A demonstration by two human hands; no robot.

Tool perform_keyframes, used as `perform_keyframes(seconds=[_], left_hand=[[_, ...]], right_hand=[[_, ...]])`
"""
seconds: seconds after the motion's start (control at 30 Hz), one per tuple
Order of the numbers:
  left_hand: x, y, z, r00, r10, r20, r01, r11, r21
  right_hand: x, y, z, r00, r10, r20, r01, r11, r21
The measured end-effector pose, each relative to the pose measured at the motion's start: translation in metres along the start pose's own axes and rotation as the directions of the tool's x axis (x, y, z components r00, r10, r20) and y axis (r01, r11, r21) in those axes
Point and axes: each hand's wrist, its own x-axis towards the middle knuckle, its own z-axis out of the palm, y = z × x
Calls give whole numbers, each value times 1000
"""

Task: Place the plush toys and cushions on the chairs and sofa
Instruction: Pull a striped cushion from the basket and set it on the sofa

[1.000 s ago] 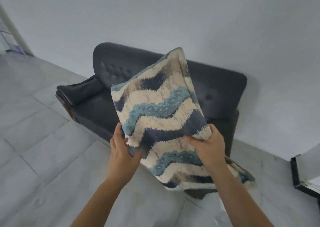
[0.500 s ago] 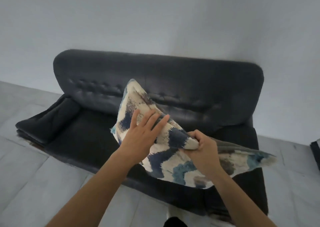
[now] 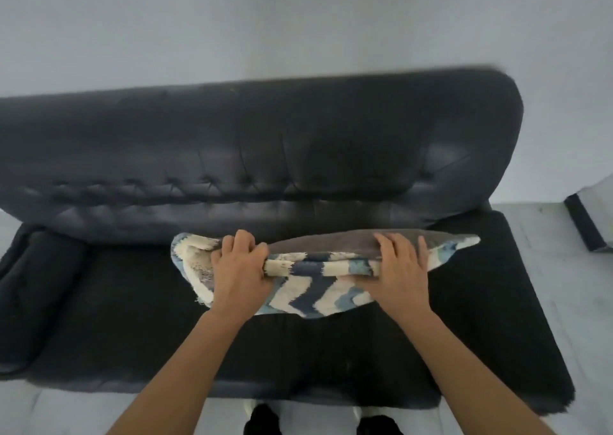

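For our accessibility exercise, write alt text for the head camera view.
Two bare hands, left hand and right hand, grip the top edge of a blue, navy and cream wavy-patterned cushion on the seat of a dark sofa, in front of its tufted backrest. A pale wall rises behind.

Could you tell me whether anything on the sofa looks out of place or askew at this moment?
Only the cushion: it is squashed along its top edge by the left hand and right hand, so it sags unevenly against the sofa backrest, its grey back showing. Nothing looks damaged or spilled.
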Motion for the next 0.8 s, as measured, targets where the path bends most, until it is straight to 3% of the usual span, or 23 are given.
perform_keyframes(seconds=[0.07, 0.4, 0.5, 0.63, 0.7, 0.8], left_hand=[[12, -29, 20, 999, -27, 21, 28, 997, -70], [107, -152, 166, 983, 63, 172, -28, 980, -195], [130, -171, 238, 982, 81, 169, -38, 970, -240], [116, -192, 325, 944, -19, 330, 88, 977, -194], [93, -205, 363, 903, -51, 426, 147, 970, -195], [62, -217, 403, 918, 22, 397, 81, 967, -241]], right_hand=[[4, -7, 22, 999, 9, 51, -2, 990, -140], [75, -51, 164, 998, 42, 47, -25, 949, -314], [102, -37, 229, 986, 152, 69, -130, 957, -259], [100, -21, 320, 912, 299, 282, -282, 954, -99], [86, -14, 360, 866, 328, 376, -356, 935, 4], [62, -1, 408, 824, 312, 474, -439, 879, 185]])
